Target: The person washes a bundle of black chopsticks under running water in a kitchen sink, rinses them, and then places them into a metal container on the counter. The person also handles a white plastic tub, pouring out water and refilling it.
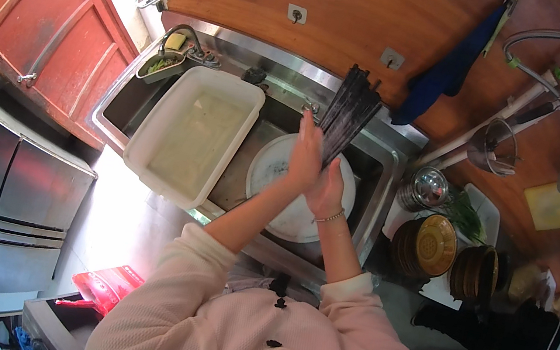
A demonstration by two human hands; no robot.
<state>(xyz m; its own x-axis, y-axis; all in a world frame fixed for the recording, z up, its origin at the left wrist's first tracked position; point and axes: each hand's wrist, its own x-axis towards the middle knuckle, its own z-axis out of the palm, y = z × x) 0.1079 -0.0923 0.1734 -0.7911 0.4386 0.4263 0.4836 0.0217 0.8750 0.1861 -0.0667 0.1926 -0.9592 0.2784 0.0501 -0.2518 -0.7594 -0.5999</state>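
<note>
A bundle of dark chopsticks (349, 117) is pressed between my palms, its ends pointing up and away toward the wall. My left hand (307, 152) lies flat against its left side with the fingers extended. On the other side, my right hand (328, 189) holds the lower end, with a beaded bracelet (330, 216) at the wrist. Palms and fingers hide the near ends of the sticks. Beneath both hands, a round white basin (280, 223) rests in the right sink bowl (367, 190); dark specks show inside it.
A rectangular white tub (190, 142) of cloudy water straddles the sink left of my hands. Behind it are a curved faucet (187, 29) and a corner strainer (161, 67) with green scraps. Stacked brown bowls (436, 245) and metal bowls (427, 187) stand at right. A blue cloth (444, 74) hangs behind.
</note>
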